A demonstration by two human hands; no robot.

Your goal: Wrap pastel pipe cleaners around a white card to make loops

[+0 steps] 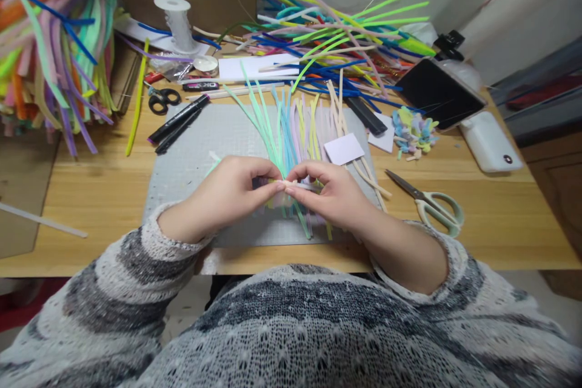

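Observation:
My left hand (236, 185) and my right hand (325, 191) meet over the grey cutting mat (191, 139), fingertips pinched close together. Between them is a pale, whitish pipe cleaner (300, 185), one end in the left fingertips and its length running into the right hand; part of it is hidden by the fingers. Beneath the hands lie loose pastel pipe cleaners (285, 124) in green, blue, lilac, yellow and cream, fanned out across the mat. A small white card (344, 149) rests on them just beyond my right hand.
Green-handled scissors (439, 209) lie at the right, near a pile of small pastel pieces (413, 130), a phone (439, 94) and a white case (491, 142). Black markers (179, 121), black-handled scissors (163, 100) and a spool (175, 24) are left. Bundled pipe cleaners (54, 42) stand far left; more (336, 42) lie behind.

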